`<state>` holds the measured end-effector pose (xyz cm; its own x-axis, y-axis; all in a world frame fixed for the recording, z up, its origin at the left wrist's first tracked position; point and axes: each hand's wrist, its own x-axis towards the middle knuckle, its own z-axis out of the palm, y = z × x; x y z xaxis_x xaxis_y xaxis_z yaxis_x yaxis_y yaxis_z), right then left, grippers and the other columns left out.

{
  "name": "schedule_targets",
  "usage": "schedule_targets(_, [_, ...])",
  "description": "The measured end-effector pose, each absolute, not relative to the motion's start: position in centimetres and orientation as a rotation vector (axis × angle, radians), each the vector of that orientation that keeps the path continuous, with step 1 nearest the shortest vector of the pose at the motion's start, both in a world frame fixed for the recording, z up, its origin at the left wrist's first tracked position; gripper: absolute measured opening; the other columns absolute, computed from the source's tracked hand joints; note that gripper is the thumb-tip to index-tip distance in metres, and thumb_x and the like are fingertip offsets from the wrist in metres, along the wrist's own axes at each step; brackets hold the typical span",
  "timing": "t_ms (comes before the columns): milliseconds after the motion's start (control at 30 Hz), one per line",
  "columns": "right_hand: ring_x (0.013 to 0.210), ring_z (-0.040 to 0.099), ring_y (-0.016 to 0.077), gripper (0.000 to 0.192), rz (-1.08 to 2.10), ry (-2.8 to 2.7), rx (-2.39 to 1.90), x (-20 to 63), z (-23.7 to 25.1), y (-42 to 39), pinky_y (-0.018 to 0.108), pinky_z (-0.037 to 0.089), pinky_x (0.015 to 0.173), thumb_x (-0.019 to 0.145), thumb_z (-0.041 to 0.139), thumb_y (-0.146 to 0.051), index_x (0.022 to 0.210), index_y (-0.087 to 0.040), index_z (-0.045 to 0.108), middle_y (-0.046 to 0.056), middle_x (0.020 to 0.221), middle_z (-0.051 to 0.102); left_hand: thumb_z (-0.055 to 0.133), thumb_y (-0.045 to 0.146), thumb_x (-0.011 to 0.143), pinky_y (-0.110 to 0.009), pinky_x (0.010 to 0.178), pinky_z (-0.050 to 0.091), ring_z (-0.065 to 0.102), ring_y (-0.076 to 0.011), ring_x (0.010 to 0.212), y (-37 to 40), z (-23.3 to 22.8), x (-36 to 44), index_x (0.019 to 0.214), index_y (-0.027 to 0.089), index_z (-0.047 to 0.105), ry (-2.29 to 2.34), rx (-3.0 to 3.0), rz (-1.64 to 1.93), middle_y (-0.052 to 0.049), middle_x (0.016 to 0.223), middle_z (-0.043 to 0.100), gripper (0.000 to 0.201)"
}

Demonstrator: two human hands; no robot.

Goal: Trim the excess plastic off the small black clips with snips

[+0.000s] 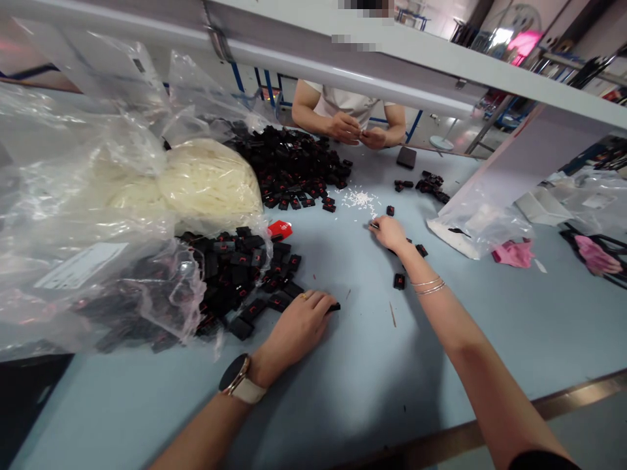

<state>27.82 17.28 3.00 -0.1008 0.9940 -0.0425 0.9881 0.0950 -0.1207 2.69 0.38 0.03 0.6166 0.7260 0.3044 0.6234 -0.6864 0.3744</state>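
Resting palm-down near the lower middle of the frame, your left hand [298,326] has its fingers curled over a small black plastic part [334,306] at the edge of the near pile of black parts [245,274], which spills out of a clear plastic bag [98,261] on the left. A watch [238,378] sits on that wrist and a ring on one finger.

Your right hand [389,232] reaches out to the centre of the frame, fingertips pinched on something small and dark at its left edge (too small to name with certainty). Two thin bangles [428,286] circle that wrist. A few loose black pieces [399,281] lie just beside the forearm on the pale blue table [372,365], and a scatter of tiny white bits [360,198] lies just above the hand.

Further up, a second, larger heap of black parts [294,166] with red marks covers the table, beside a bag of white strands [210,183]. A red tag [280,229] lies between the two heaps.

At the top centre, another person's hands [360,134] are held together over the far edge of the table, with a small cluster of black pieces [428,184] near them. At the right, a clear bag [477,222] and pink cloth [514,253] lie on the table.
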Motion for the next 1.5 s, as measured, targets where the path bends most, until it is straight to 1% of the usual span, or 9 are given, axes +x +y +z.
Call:
schedule_targets(133, [0.076, 0.059, 0.0173, 0.030, 0.313, -2.201, -2.045, 26.4, 2.8, 18.8, 0.025, 0.033, 0.063, 0.094, 0.047, -0.034, 0.094, -0.013, 0.068, 0.010, 0.088, 0.070, 0.046, 0.014, 0.091, -0.037, 0.074, 0.053, 0.061, -0.0219, 0.085, 0.4, -0.1, 2.7, 0.098, 0.017, 0.057, 1.106, 2.615, 0.639, -0.007, 0.094, 0.067, 0.014])
schedule_targets(367, [0.091, 0.062, 0.0197, 0.025, 0.355, -2.177, -2.083, 24.7, 2.4, 20.5, 0.024, 0.039, 0.073, 0.092, 0.051, -0.031, 0.103, -0.017, 0.068, 0.011, 0.102, 0.070, 0.047, 0.015, 0.090, -0.036, 0.075, 0.053, 0.062, -0.0213, 0.085, 0.4, -0.2, 2.6, 0.098, 0.017, 0.057, 1.110, 2.627, 0.662, -0.007, 0.094, 0.067, 0.012])
schedule_targets(667, [0.097, 0.061, 0.0217, 0.026, 0.148, -2.326, -1.971, 23.8, 1.5, 19.5, 0.027, 0.043, 0.080, 0.091, 0.048, -0.025, 0.105, -0.015, 0.067, 0.014, 0.113, 0.065, 0.044, 0.016, 0.091, -0.037, 0.074, 0.053, 0.062, -0.0217, 0.083, 0.5, -0.5, 2.5, 0.098, 0.017, 0.057, 1.092, 2.615, 0.699, -0.007, 0.092, 0.067, 0.015])
schedule_targets(800, [0.090, 0.062, 0.0231, 0.022, 0.197, -2.320, -1.978, 22.8, 1.7, 19.2, 0.028, 0.043, 0.077, 0.083, 0.053, -0.026, 0.094, -0.015, 0.068, 0.014, 0.099, 0.069, 0.044, 0.017, 0.092, -0.036, 0.074, 0.052, 0.062, -0.0216, 0.083, 0.5, -0.6, 2.6, 0.100, 0.018, 0.056, 1.103, 2.617, 0.699, -0.007, 0.093, 0.066, 0.014])
schedule_targets(900, [0.075, 0.060, 0.0197, 0.017, 0.291, -2.148, -1.985, 22.0, 2.0, 17.6, 0.026, 0.041, 0.067, 0.078, 0.054, -0.026, 0.083, -0.016, 0.067, 0.009, 0.079, 0.068, 0.044, 0.018, 0.092, -0.037, 0.073, 0.052, 0.061, -0.0217, 0.081, 0.5, -0.6, 2.6, 0.099, 0.017, 0.056, 1.100, 2.629, 0.737, -0.007, 0.092, 0.065, 0.014])
schedule_targets(1100, [0.056, 0.041, 0.0084, 0.017, 0.718, -1.818, -1.701, 20.5, 1.7, 10.1, 0.021, 0.032, 0.054, 0.071, 0.053, -0.028, 0.060, -0.015, 0.056, -0.003, 0.056, 0.049, 0.043, 0.019, 0.093, -0.037, 0.074, 0.053, 0.061, -0.0219, 0.082, 0.5, -0.6, 2.7, 0.100, 0.017, 0.057, 1.118, 2.613, 0.771, -0.008, 0.093, 0.065, 0.016])
schedule_targets(1233, [0.057, 0.045, 0.0088, 0.015, 0.965, -1.693, -1.565, 20.4, 0.6, 6.5, 0.020, 0.037, 0.056, 0.070, 0.055, -0.029, 0.068, -0.015, 0.061, -0.004, 0.059, 0.053, 0.041, 0.020, 0.093, -0.035, 0.077, 0.054, 0.062, -0.0207, 0.087, 0.6, -0.7, 2.7, 0.102, 0.018, 0.059, 1.130, 2.522, 0.839, -0.009, 0.099, 0.065, 0.020])
schedule_targets(1367, [0.074, 0.060, 0.0152, 0.017, 0.809, -1.757, -1.560, 20.9, 0.0, 5.5, 0.025, 0.046, 0.072, 0.068, 0.056, -0.016, 0.080, -0.018, 0.068, 0.002, 0.078, 0.068, 0.042, 0.020, 0.092, -0.034, 0.079, 0.054, 0.063, -0.0203, 0.090, 0.7, -1.0, 2.6, 0.106, 0.020, 0.062, 1.161, 2.463, 0.868, -0.009, 0.101, 0.065, 0.024])
schedule_targets(1500, [0.088, 0.064, 0.0182, 0.027, 0.682, -1.921, -1.451, 21.0, -0.1, 5.0, 0.030, 0.049, 0.084, 0.072, 0.053, -0.010, 0.090, -0.022, 0.070, 0.006, 0.093, 0.071, 0.041, 0.018, 0.092, -0.033, 0.077, 0.055, 0.064, -0.0200, 0.087, 0.8, -1.5, 2.5, 0.106, 0.021, 0.063, 1.157, 2.449, 0.907, -0.008, 0.098, 0.067, 0.026])
